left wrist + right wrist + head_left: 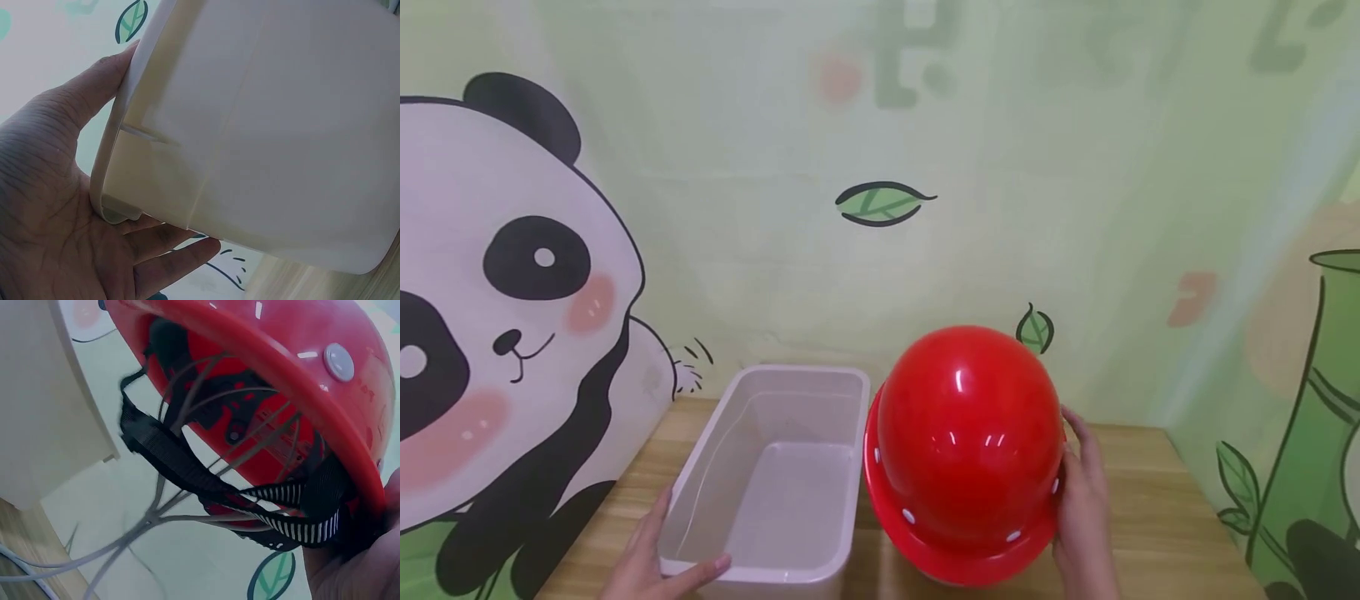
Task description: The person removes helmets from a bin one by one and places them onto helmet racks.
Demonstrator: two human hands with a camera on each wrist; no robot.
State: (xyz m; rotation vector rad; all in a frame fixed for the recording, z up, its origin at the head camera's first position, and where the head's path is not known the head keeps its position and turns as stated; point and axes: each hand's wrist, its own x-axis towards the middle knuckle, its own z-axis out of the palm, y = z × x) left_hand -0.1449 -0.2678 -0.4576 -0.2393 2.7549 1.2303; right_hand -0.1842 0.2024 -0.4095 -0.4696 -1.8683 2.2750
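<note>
A red hard hat (970, 442) is off the table, right of a pale plastic bin (861, 433). My right hand (1084, 500) grips the hat by its right brim. Black straps (181, 465) hang from the hat's underside in the right wrist view, and thin grey cords (140, 531) run from inside it down toward the table. My left hand (655, 554) holds the bin's near left corner, thumb on the rim and fingers along the outside. The left wrist view shows that hand (69, 169) against the bin's wall (269, 137). Inside, the bin's visible floor is bare.
Bin and hat are over a wooden table (1157, 500). Behind it hangs a pale green backdrop (1075, 167) printed with a panda (512, 333), leaves and bamboo. The table's far edge meets this backdrop.
</note>
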